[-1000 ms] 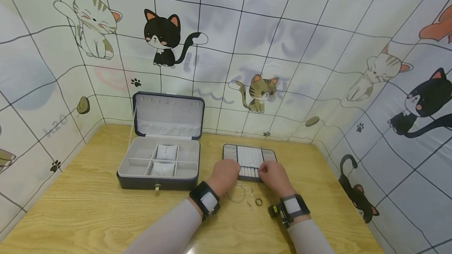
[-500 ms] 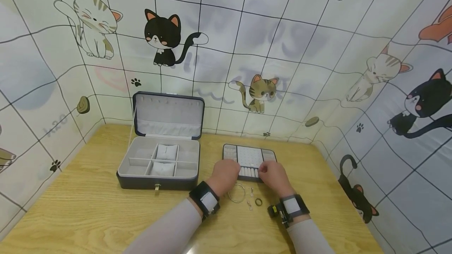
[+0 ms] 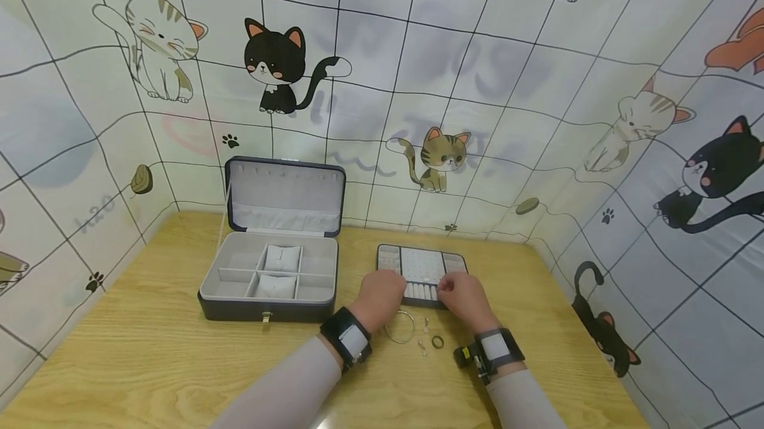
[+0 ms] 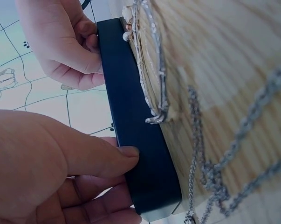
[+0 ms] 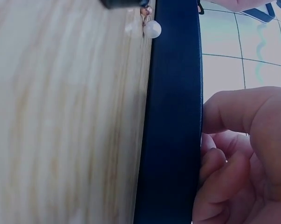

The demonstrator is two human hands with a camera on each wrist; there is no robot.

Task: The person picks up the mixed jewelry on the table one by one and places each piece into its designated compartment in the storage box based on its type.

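A navy-edged jewelry tray (image 3: 422, 262) with pale ring rolls lies on the table, and both hands are at its front. My left hand (image 3: 382, 298) grips its front left corner; in the left wrist view the thumb (image 4: 124, 156) presses the dark front wall. Over the right part of the tray, my right hand (image 3: 467, 296) has curled fingers (image 5: 226, 179) close to the top edge. Whether it pinches anything is hidden. Before the tray lie a silver bangle (image 4: 162, 81), a dark ring (image 3: 442, 344) and two small earrings, one nearer the tray (image 3: 426, 325).
An open navy jewelry box (image 3: 239, 310) with two white cushions (image 3: 282, 257) stands left of the tray, its lid raised against the cat-print backdrop (image 3: 370, 117). A silver chain (image 4: 245, 126) shows close up in the left wrist view.
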